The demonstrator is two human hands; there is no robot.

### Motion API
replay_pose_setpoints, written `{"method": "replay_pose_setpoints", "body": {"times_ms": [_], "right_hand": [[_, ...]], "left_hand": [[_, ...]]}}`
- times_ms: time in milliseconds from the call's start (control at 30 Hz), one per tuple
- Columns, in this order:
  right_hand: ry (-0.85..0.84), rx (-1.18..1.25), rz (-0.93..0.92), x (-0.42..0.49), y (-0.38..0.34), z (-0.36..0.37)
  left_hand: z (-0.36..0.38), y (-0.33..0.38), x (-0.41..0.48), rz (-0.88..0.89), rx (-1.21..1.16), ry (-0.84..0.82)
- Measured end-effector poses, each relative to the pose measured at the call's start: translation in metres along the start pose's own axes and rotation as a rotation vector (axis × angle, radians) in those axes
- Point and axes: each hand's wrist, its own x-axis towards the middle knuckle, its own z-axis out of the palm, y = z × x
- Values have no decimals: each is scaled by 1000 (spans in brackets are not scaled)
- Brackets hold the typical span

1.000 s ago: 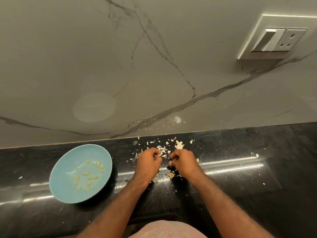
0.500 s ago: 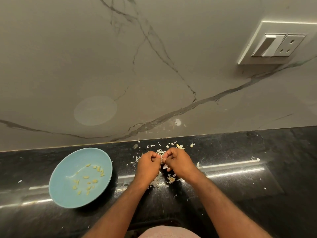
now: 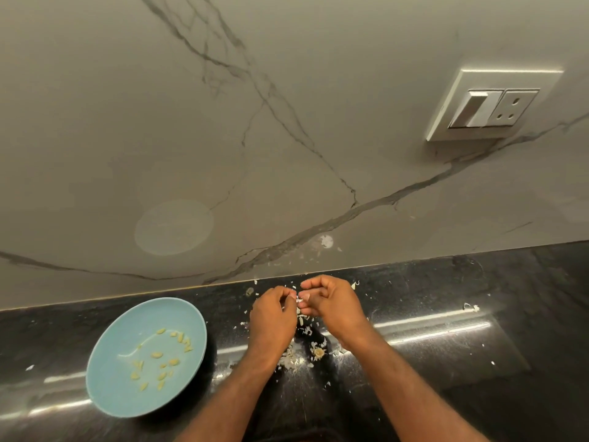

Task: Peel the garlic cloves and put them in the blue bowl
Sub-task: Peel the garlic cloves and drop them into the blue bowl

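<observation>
The blue bowl [image 3: 105, 387] sits on the black counter at the left and holds several peeled yellowish garlic cloves [image 3: 156, 355]. To its right, my left hand [image 3: 273, 317] and my right hand [image 3: 331, 306] meet fingertip to fingertip above the counter. Between them they pinch a small garlic clove [image 3: 299, 300], mostly hidden by the fingers. White garlic skins [image 3: 306, 349] lie scattered on the counter under and around both hands.
The black counter [image 3: 446, 378] runs to a grey marble backsplash [image 3: 287, 154] just behind the hands. A white switch and socket plate [image 3: 490, 106] is on the wall at the upper right. A few skin flakes [image 3: 471, 307] lie farther right.
Both hands have lifted slightly and closed together around the clove; the right hand's fingers now spread a little over it. The bowl has not moved.
</observation>
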Motion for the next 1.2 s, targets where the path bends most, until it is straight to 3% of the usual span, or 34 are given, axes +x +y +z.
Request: {"method": "replay_pose_setpoints", "body": {"times_ms": [67,267,400,700,1033,1200], "right_hand": [[29,-35,-37,-1,-3,1],[184,-159,-159,-12,-17,-6],[171,-138,-191,-17,-25,-9],[177,-56,-236,-30,-44,-6],[178,-70,-333,-44,-68,-2],[160,25,-347,-49,-72,-2]], "left_hand": [[-2,7,-1,-32,-115,-40],[-16,24,6,-439,-790,-269],[-22,29,5,-466,-984,-302],[-27,43,-6,-60,-563,-77],[-45,57,-20,173,-387,15],[-55,63,-22,190,-394,-9]]}}
